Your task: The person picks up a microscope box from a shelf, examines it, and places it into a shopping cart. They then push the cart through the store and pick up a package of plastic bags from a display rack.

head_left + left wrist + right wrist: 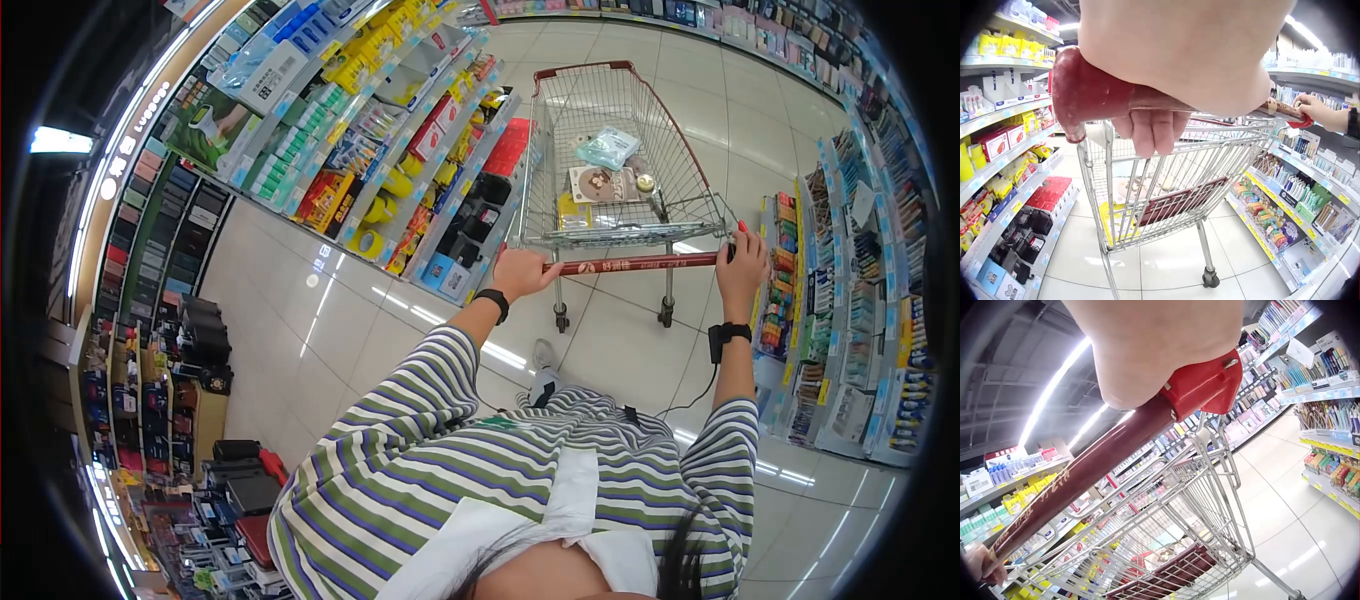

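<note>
Dark red handle bar (640, 263) of the silver wire shopping cart (690, 170) sits right in front of the person, mid-aisle on the glossy pale tiled floor (330, 330). Left hand (522, 272) is wrapped round the bar's left end, with its fingers (1154, 128) curled underneath. Right hand (742, 268) is closed over the right end by the bright red plastic end cap (1207, 384). In the basket there's a clear plastic bag of something pale blue (608, 147) and a flat printed box (600, 184). Packed colourful product shelves (380, 130) run along the left, and stationery racks (850, 300) sit close on the right.
</note>
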A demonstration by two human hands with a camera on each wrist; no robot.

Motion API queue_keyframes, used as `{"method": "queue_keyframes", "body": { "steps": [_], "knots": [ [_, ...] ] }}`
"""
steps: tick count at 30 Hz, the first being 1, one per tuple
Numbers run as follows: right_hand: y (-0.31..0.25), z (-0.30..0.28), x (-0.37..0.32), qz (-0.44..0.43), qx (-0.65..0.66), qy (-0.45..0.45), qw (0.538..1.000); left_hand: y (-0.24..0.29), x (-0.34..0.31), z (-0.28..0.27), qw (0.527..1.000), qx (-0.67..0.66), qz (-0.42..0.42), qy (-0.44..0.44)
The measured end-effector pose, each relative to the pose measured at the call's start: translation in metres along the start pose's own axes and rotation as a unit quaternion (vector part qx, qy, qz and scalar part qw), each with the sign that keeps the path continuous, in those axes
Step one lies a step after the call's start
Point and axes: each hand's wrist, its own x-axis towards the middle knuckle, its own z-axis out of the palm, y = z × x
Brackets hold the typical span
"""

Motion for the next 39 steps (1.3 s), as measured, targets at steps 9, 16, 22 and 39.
{"method": "queue_keyframes", "body": {
  "steps": [9,16,22,39],
  "knots": [
    [0.001,0.017,0.011,-0.010,0.007,-0.003,1.000,-0.008,0.015,-0.002,1.000,-0.013,-0.016,-0.009],
    [0.007,0.022,0.020,-0.021,0.007,0.013,1.000,-0.009,0.027,0.002,0.998,-0.011,-0.027,-0.054],
    [0.039,0.021,0.041,-0.088,-0.010,0.010,0.996,0.018,0.038,0.001,0.983,-0.133,-0.064,-0.105],
    [-0.048,0.040,-0.008,0.152,0.073,-0.239,0.956,-0.162,-0.021,0.043,0.906,-0.391,-0.041,-0.156]
  ]
}}
